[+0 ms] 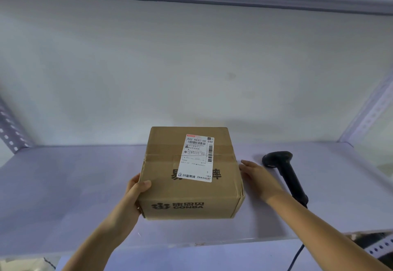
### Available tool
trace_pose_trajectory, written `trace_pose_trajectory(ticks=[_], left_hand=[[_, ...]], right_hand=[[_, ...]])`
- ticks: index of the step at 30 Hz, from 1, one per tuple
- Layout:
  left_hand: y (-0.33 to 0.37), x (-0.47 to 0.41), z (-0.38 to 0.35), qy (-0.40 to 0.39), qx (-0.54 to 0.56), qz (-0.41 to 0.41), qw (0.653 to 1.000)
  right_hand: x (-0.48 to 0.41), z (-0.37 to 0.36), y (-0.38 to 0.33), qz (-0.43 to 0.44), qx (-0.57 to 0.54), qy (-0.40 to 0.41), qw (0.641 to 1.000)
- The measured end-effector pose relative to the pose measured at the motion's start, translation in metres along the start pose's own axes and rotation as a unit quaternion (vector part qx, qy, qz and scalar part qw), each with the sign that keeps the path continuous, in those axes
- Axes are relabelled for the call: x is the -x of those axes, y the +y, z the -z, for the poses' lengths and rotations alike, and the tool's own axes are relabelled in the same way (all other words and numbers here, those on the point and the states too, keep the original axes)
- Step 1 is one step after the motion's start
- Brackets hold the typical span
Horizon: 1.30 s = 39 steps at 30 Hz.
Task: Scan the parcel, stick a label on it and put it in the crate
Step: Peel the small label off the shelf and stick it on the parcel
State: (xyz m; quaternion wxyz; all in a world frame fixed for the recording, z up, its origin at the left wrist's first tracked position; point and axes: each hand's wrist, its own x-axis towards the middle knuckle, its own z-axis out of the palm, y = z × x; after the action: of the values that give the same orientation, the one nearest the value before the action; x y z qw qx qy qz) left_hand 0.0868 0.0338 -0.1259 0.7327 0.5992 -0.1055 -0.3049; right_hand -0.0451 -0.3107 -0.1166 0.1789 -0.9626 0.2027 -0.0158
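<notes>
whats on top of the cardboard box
A white shipping label with barcodes is stuck on the cardboard box, crossing its tape seam. The left hand's thumb rests on the near-left corner. The label covers some printing.

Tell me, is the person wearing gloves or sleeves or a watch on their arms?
No. The left hand and the right hand are both bare, with no gloves, and no rings or watch can be seen. Both forearms are bare too, with no sleeves showing as far as the picture reaches.
</notes>
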Motion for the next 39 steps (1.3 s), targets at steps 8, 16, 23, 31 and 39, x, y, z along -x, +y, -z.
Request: trace_pose_trajectory(ticks=[8,16,23,31,39], left_hand=[[-0.001,-0.001,0.001,-0.011,-0.003,-0.004,1.000],[0.004,0.004,-0.002,-0.019,-0.015,-0.004,1.000],[0.005,0.004,-0.003,-0.001,-0.012,0.003,1.000],[0.012,0.011,-0.008,-0.001,-0.020,-0.001,1.000],[0.020,0.017,-0.019,0.013,-0.051,0.023,0.998]], right_hand=[[-0.004,-0.009,0.009,0.042,0.181,-0.010,0.983],[-0.001,-0.009,0.009,0.038,0.250,0.002,0.967],[-0.004,-0.005,0.007,0.045,0.251,-0.010,0.967],[-0.002,-0.003,-0.005,0.011,0.211,0.039,0.977],[0.007,0.027,-0.010,-0.019,-0.054,0.236,0.970]])
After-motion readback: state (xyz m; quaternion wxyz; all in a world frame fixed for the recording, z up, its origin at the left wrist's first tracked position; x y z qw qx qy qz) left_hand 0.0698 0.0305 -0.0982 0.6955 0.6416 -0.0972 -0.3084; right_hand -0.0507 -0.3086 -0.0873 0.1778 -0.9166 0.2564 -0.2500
